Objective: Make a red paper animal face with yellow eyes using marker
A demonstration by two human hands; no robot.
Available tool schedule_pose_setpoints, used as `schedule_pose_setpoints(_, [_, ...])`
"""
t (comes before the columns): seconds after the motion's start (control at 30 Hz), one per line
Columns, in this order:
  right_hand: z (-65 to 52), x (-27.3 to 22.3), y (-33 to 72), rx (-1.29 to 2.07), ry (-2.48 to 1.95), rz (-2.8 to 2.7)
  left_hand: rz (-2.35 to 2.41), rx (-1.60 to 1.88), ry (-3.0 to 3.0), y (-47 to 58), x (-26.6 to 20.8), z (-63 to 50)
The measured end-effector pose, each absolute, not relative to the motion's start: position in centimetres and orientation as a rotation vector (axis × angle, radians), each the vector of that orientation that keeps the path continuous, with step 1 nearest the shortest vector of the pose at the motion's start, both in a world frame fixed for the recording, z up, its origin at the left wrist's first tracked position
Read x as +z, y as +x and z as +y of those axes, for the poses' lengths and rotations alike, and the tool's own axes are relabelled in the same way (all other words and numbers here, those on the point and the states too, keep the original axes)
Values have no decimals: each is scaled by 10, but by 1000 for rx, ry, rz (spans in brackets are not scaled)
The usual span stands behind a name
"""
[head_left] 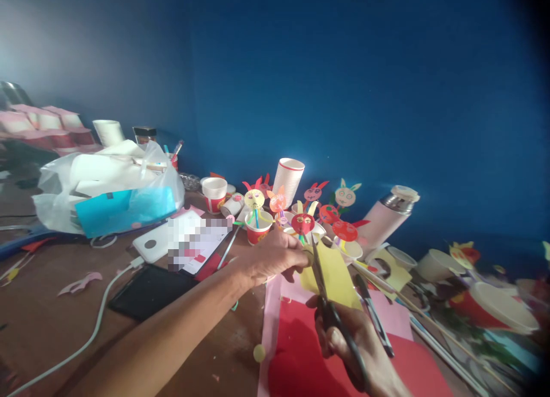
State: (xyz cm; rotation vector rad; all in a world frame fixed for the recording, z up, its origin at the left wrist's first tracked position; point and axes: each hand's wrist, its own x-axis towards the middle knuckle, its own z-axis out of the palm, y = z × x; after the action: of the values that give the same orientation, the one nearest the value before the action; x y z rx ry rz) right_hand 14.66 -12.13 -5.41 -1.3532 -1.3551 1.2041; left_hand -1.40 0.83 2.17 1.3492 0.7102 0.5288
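Blue wall [365, 99] backs the counter [240, 342], where yellow paper [341, 276] slants from far left to near right above a red sheet [309, 357]. Left hand [275, 256] pinches its far-left edge, fingers nearly closed; right hand [352, 328], nearer the body, curls around scissors [319, 274], blades pointing away alongside that pinch.
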Motion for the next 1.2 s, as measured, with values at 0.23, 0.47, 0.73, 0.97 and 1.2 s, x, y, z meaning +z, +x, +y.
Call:
schedule_pose_setpoints(0.23, [-121, -54, 144, 1198, -1336, -1310, 707, 522, 1327, -13, 20, 8])
schedule_pose_setpoints(0.47, [-121, -58, 146, 1229, -1317, -1264, 712, 508, 1325, -13, 20, 9])
schedule_pose_setpoints(0.73, [-123, -55, 145, 1216, -1316, -1274, 733, 490, 1315, -14, 24, 8])
schedule_pose_setpoints(0.97, [-123, -54, 143, 1190, -1336, -1255, 722, 492, 1324, -14, 22, 9])
schedule_pose_setpoints(1.2, [-124, -54, 145, 1179, -1344, -1271, 705, 490, 1335, -15, 20, 11])
